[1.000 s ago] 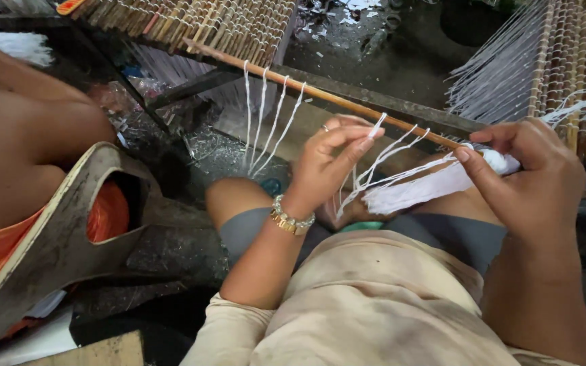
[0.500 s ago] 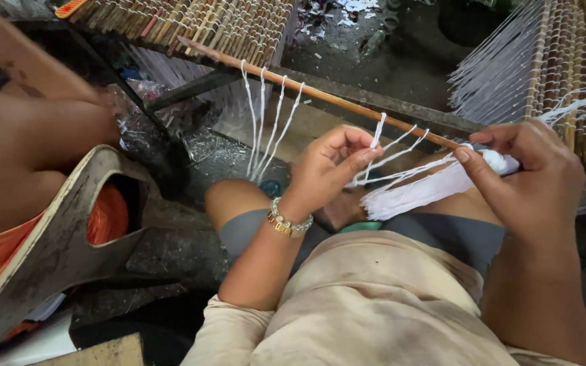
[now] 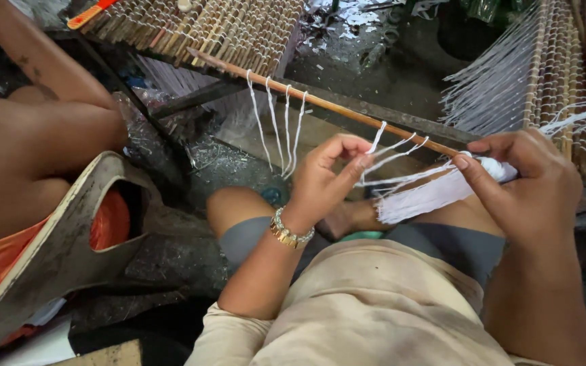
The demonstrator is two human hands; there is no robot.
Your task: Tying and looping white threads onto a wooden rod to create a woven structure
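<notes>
The left hand (image 3: 327, 177) pinches one white string (image 3: 395, 159) drawn from the bundle (image 3: 435, 193) that the right hand (image 3: 530, 186) grips closed, just below the stick (image 3: 320, 102). Separating a strand seems in hand; next calls for looping it onto the stick beside the hanging strings (image 3: 279, 125).

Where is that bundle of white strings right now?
The bundle of white strings is right of centre in the head view, gripped in the right hand above the person's lap, with loose strands running to the left hand and the wooden rod.
</notes>
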